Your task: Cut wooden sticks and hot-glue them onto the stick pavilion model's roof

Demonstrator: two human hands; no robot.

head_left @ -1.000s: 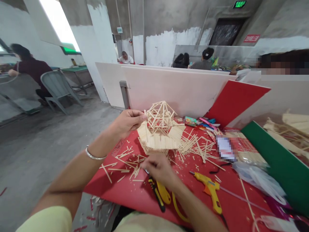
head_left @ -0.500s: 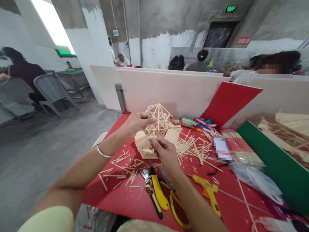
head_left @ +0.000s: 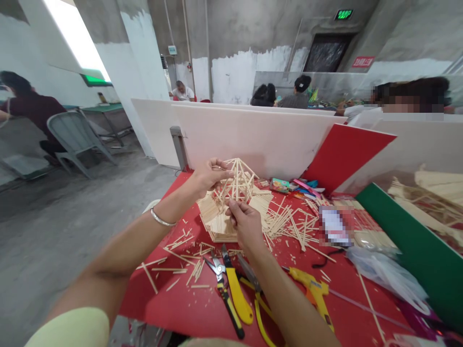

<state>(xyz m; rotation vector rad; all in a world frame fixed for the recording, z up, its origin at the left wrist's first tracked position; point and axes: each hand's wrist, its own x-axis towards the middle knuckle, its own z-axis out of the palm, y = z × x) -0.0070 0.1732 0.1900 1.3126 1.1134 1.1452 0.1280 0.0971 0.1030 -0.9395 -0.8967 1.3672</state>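
Observation:
A peaked frame of thin wooden sticks (head_left: 243, 183) is between my two hands at the far side of the red table. My left hand (head_left: 212, 174) pinches its upper left side, thumb and forefinger together. At its lower front edge my right hand (head_left: 246, 220) is closed in a pinch, and the fingers partly cover the contact. Beneath and around the frame is a base of slatted wooden panels (head_left: 221, 225), spreading left, right and toward me. Whether the frame touches the base is hidden.
Loose sticks (head_left: 291, 221) lie right of the base. Nearer me are cutting pliers (head_left: 226, 294), a yellow-handled cutter (head_left: 237, 294), other yellow-handled pliers (head_left: 262, 313) and a yellow glue gun (head_left: 313, 284). A plastic bag (head_left: 387, 274) and green board (head_left: 408, 246) stand right. White boards (head_left: 249, 135) border the back.
My hands have moved up slightly with the stick frame, and it appears tilted differently. More of the slatted base shows in front of it. The view has shifted a little.

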